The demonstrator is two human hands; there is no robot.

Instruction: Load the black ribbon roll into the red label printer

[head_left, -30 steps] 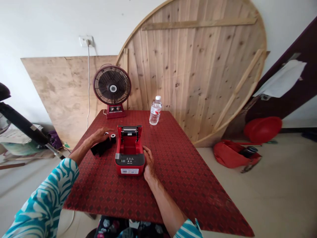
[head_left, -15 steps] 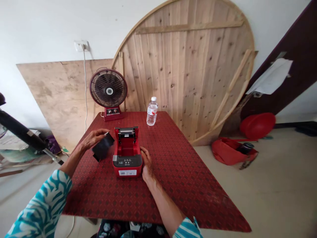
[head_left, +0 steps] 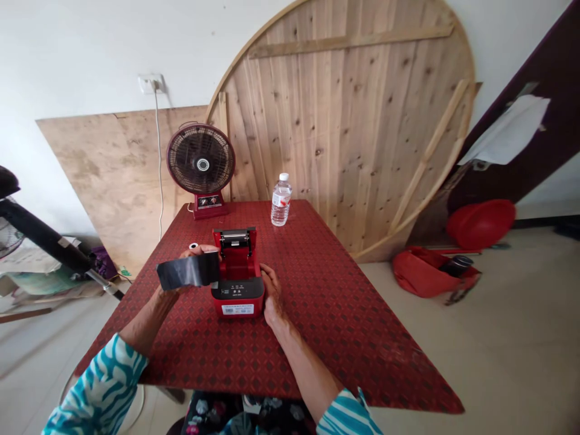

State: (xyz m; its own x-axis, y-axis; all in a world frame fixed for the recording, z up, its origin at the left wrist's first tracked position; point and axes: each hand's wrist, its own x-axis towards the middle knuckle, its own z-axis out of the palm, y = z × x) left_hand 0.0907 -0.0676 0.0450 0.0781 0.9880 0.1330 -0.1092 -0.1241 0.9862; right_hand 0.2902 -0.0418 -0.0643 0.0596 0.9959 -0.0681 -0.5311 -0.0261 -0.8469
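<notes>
A small red and black printer stands on the table with its lid tilted up and its red inner bay exposed. My right hand is curved around the printer's right side, steadying it with the fingers behind. At the printer's left edge, my left hand is closed on a paper roll, whose small white end with a dark core peeks out above. A wide, glossy dark strip hangs unrolled in front of that hand and hides most of the fingers. The strip's right end comes close to the printer's opening.
A dark red fan and a water bottle stand at the back of the red patterned table. Behind leans a round wooden board. A red bag lies on the floor at right; a black pole slants at left.
My left hand has moved right, closer to the printer, and turned, so the dark strip now faces me spread lengthwise. My right hand stays on the printer. The view has shifted slightly.
</notes>
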